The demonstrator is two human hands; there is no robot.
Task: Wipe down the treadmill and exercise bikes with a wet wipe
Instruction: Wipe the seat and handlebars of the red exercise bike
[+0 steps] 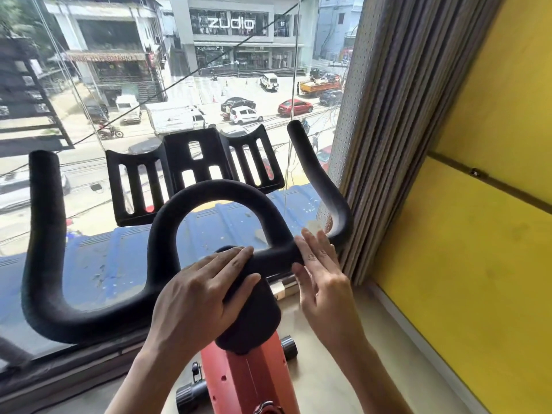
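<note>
An exercise bike's black padded handlebar (44, 264) fills the middle of the head view, with a centre loop (221, 192) and a slotted black holder (194, 171) behind it. My left hand (203, 291) rests on the handlebar's centre pad, fingers laid over it and thumb along its front. My right hand (322, 270) lies flat with straight fingers on the right bar. A bit of pale wet wipe (314, 226) shows at its fingertips, mostly hidden under the hand. The bike's red frame (254, 380) runs down below.
A big glass window (119, 85) stands right behind the bike, looking down on a street. A folded grey blind (385, 115) and a yellow wall (478, 264) close in on the right. A pale sill (343, 369) runs under the handlebar.
</note>
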